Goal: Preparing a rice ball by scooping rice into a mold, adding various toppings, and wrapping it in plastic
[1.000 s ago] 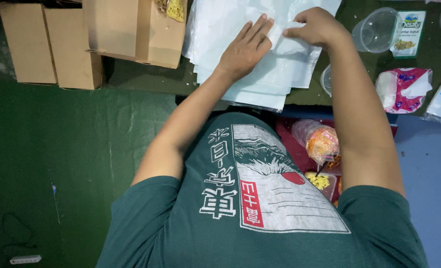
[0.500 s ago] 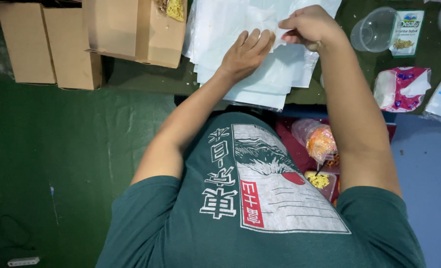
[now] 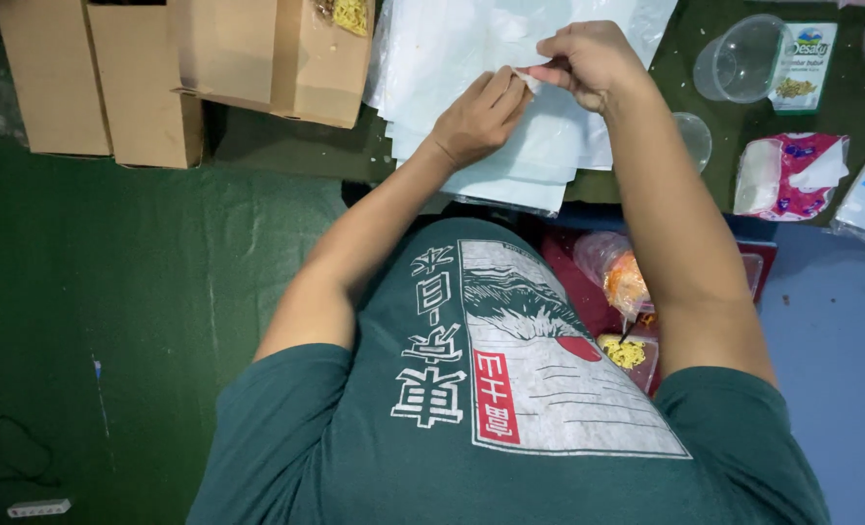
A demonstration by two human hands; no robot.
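1. White plastic bags lie in a flat stack on the green table, top centre, edges fanned out at the lower right.
2. Left hand rests palm down on the stack, fingers flat, pinning it.
3. Right hand is pinched on a corner of the top bag, just beside the left fingertips. Hands are close together, almost touching.
4. Brown cardboard boxes stand top left; the right one is open, with yellow noodles showing inside.
5. Clear plastic cup lies on its side, top right.
6. Small green-and-white packet, rectangular, sits just beside the cup.
7. Pink-and-white wrapper lies below it, near the table edge.
8. Red tray sits at the person's lap, holding a clear bag with orange contents.
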